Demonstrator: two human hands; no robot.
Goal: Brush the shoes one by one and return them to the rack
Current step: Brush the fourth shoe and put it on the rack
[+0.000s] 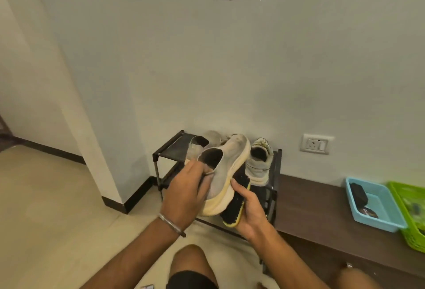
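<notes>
My left hand (184, 194) grips a grey slip-on shoe (226, 169) with a cream sole by its heel opening, tipped on its side above the small black shoe rack (165, 150). My right hand (249, 208) holds a black-bristled brush with a yellow back (234, 206), its bristles against the shoe's sole edge. A matching grey shoe (195, 146) sits on the rack's top shelf behind the held one. A pale lace-up sneaker (258, 162) stands at the top shelf's right end.
The rack stands against the white wall, with a wall corner (92, 150) to its left. A low brown bench (322, 208) at right carries a blue tray (358, 206) holding dark items and a green basket (411, 224). A wall socket (316, 143) sits above the bench.
</notes>
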